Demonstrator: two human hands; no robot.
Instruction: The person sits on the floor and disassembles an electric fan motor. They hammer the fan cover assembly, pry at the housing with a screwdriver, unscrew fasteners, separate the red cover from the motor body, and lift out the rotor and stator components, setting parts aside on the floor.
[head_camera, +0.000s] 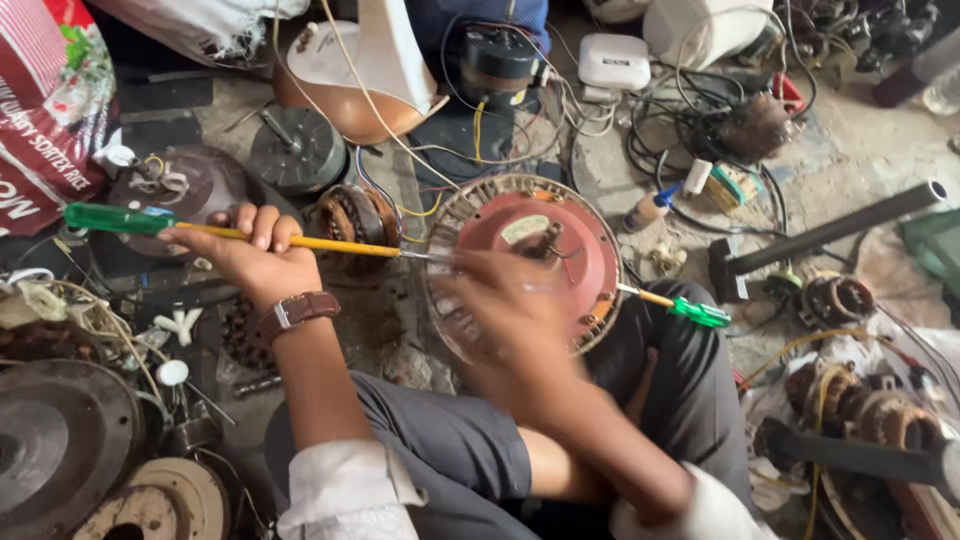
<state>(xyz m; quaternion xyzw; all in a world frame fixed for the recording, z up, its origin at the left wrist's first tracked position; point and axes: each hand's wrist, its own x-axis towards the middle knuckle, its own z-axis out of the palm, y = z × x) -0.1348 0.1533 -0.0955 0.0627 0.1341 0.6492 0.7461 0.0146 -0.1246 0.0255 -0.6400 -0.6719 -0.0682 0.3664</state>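
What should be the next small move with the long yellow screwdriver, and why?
Probably steady the red motor housing first. The left hand holds the yellow-shafted screwdriver level, its tip at the housing's left edge, while the right hand is blurred over the housing. A second screwdriver lies at its right side. A still housing lets the tip seat surely.

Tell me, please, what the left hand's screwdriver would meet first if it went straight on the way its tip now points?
The left hand aims its yellow-shafted screwdriver rightward. Its tip already seems to reach the red fan motor housing, beside the blurred right hand; the housing likely comes first, though depth is unclear.
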